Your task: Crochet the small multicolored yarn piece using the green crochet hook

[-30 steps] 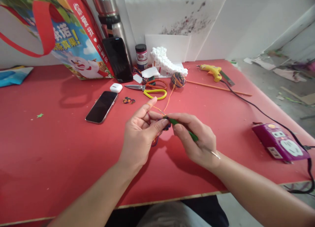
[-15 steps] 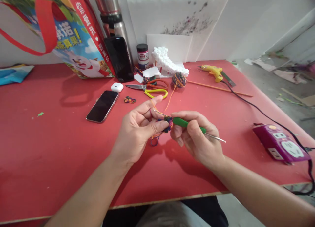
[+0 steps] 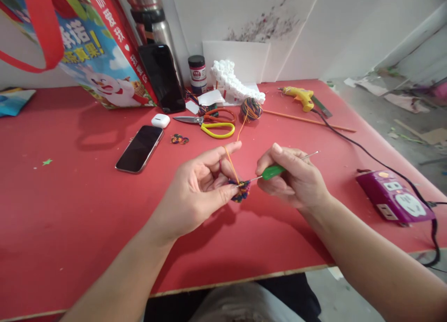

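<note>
My left hand [image 3: 202, 184] pinches a small multicoloured crochet piece [image 3: 241, 191] between thumb and fingers. Orange yarn [image 3: 230, 160] passes over its raised index finger and down to the piece. That strand leads back to a variegated yarn ball [image 3: 251, 109]. In my right hand [image 3: 295, 175] is a crochet hook [image 3: 273, 171] with a green handle and metal ends, gripped by thumb and fingers. The hook's near tip meets the top of the crochet piece; its other end points up to the right.
Scissors [image 3: 218, 124], a small crocheted scrap [image 3: 179, 139], a phone [image 3: 139, 148] and a white earphone case [image 3: 160, 121] lie beyond my left hand. A yellow glue gun [image 3: 298, 97] and purple power strip [image 3: 394, 196] are at the right. A gift bag [image 3: 104, 75] stands back left.
My right hand has turned, swinging the hook's free end from low right to up right and drawing the handle away from the piece. The crochet piece sits slightly lower and the view has shifted.
</note>
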`<state>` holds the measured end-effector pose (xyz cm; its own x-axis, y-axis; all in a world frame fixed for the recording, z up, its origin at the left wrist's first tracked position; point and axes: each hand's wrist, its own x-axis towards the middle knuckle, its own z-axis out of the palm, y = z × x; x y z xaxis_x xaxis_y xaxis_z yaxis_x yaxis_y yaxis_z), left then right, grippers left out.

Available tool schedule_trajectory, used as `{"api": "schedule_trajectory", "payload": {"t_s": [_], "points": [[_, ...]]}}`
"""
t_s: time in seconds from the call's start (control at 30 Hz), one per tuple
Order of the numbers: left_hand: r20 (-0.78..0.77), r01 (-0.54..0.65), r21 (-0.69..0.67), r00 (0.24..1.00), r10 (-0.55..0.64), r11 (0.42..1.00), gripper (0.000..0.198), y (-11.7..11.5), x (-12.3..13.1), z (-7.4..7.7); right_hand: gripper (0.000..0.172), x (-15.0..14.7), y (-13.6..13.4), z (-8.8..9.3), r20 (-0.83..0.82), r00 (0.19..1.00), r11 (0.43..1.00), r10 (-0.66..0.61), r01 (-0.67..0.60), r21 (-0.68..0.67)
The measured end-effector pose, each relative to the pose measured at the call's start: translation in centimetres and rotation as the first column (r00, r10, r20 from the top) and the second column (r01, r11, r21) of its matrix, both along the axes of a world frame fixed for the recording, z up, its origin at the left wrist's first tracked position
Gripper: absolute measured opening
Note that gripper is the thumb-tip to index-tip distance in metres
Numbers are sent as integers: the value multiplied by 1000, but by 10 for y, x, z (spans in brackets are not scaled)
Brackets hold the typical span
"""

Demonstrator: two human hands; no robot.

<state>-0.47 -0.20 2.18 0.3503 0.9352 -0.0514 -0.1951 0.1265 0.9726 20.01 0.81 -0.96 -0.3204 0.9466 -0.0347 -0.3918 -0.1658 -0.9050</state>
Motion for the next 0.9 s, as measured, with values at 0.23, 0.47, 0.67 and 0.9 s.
{"api": "schedule_trajectory", "payload": {"t_s": [0.23,0.47,0.67,0.9], "points": [[-54,25,-14,998,-26,1000,50,-1,-1,0,51,4,3,3,103,994,999,-43,39,36],[4,-14,-82,1000,15,997,58,0,2,-2,47,-2,-5,-4,83,989,980,-125,109,168],[147,-56,-145,986,78,988,47,3,4,-5,21,-11,-26,-7,277,891,801,-361,144,581],[132,-49,-186,989,74,981,53,-1,3,-8,47,-6,-20,-4,358,726,347,-587,-174,922]]}}
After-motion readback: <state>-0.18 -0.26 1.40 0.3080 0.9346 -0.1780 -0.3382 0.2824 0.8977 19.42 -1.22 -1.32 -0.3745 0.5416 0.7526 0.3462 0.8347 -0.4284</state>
